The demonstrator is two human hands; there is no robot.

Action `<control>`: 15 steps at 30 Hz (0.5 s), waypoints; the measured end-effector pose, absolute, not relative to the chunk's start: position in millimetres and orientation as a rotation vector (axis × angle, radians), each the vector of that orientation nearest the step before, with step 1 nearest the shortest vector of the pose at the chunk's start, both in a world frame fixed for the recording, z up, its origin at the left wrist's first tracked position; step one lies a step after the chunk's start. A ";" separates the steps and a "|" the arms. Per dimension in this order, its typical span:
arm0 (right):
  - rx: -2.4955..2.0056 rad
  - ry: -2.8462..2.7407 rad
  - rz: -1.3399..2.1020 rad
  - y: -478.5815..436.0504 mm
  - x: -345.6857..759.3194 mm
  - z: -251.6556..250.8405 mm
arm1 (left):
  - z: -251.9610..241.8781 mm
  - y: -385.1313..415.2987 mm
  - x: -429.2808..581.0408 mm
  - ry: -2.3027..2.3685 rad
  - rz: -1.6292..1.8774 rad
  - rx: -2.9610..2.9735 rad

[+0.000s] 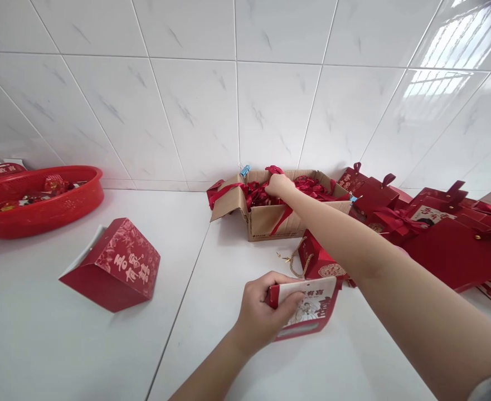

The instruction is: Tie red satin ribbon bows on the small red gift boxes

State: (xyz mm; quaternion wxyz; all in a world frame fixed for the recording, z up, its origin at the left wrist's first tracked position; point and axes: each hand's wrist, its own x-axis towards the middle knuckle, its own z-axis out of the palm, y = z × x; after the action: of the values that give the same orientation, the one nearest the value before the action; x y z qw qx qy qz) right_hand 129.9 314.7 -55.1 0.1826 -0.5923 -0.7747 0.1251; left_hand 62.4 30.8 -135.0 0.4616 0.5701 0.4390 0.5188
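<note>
My left hand (266, 312) is closed on the edge of a red and white gift box (312, 303) with a printed drawing and characters, tilted just above the white table. Over at the back, my right hand (279, 185) reaches into a cardboard box (278, 223) of tangled red ribbons (314, 188). Its fingers are pinched around a red ribbon (274, 169) that stands up above the rest. Between the hands, a small red box (316, 257) with a gold rope handle (301, 267) sits partly behind my right forearm.
An open-topped red gift box (124, 264) stands at the left. Behind it is a red plastic basket (40, 206) of small wrapped items. Several red gift boxes (437, 245) crowd the right. A tiled wall (195, 111) closes off the back. Blue clips (245, 170) grip the cardboard box.
</note>
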 end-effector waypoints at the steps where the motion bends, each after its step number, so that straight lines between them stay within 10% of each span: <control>1: -1.659 -2.104 0.369 314.2 137.7 -50.4 | -134.6 30.9 62.3 1.083 1.276 1.400; 15: -0.890 -1.347 1.022 208.6 269.0 -11.9 | -125.5 31.1 61.5 1.181 1.307 1.460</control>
State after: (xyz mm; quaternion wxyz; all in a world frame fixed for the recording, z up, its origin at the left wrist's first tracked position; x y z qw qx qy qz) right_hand 269.0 208.6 -11.9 0.5771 -0.3805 -0.5757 0.4367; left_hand 61.5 31.1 -125.5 0.4139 0.5807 0.4700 0.5201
